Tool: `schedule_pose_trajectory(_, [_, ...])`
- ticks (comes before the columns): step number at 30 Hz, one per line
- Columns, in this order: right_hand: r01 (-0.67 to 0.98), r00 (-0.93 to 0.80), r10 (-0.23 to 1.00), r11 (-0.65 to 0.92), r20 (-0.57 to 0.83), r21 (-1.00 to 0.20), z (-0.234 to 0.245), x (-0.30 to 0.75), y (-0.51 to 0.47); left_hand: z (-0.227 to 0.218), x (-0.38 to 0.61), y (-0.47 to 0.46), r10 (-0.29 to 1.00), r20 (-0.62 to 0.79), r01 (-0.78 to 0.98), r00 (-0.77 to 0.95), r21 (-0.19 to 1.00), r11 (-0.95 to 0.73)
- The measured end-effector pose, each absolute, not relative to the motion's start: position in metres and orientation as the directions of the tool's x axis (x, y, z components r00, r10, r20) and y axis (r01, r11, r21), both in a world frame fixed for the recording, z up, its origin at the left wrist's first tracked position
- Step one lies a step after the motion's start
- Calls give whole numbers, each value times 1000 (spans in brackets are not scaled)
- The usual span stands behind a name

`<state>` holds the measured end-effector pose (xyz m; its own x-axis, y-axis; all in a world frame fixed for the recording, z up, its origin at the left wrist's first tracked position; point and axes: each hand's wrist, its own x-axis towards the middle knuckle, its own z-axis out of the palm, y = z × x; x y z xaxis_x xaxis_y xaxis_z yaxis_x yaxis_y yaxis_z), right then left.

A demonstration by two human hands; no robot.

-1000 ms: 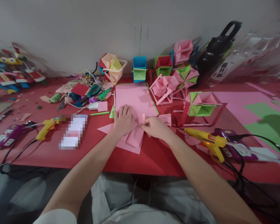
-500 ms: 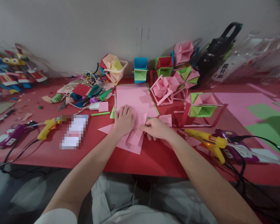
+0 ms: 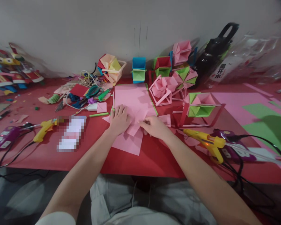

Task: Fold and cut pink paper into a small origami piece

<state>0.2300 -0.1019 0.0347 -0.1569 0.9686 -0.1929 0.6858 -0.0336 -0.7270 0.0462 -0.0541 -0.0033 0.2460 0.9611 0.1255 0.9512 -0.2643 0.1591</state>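
My left hand lies flat with its fingers spread on pink paper near the middle of the red table. Closed in a pinch, my right hand grips the right edge of a narrow pink paper strip, which stands a little off the sheets beneath. Under both hands is a larger pink sheet, its corner pointing toward me. Beyond it lies a stack of pink paper with green edges showing. A small folded pink piece rests just right of my right hand.
Folded-paper wheels on frames stand at the back and right. Yellow glue guns lie at left and right, with cords. A phone, scissors, a black bottle and paper figures are also on the table.
The pink strip has shifted and lifted under my right hand's pinch. My left hand stays pressed on the paper. The whole view has moved slightly.
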Motion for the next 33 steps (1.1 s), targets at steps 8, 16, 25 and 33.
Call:
schedule_pose_trajectory(8, [829, -133, 964, -19, -230, -559, 42, 221, -106, -6, 47, -53, 964, 79, 960, 253, 101, -261])
schedule_pose_trajectory(16, [776, -172, 939, -55, -296, -628, 40, 226, -107, -7, 43, -55, 947, 136, 951, 292, 61, -302])
schedule_pose_trajectory(25, [668, -211, 944, -50, -255, -742, 32, 224, -107, -4, 41, -52, 952, 141, 954, 270, 91, -284])
schedule_pose_trajectory(33, [766, -103, 993, 41, -59, -642, 32, 230, -100, -1, 37, -51, 952, 129, 948, 277, 125, -292])
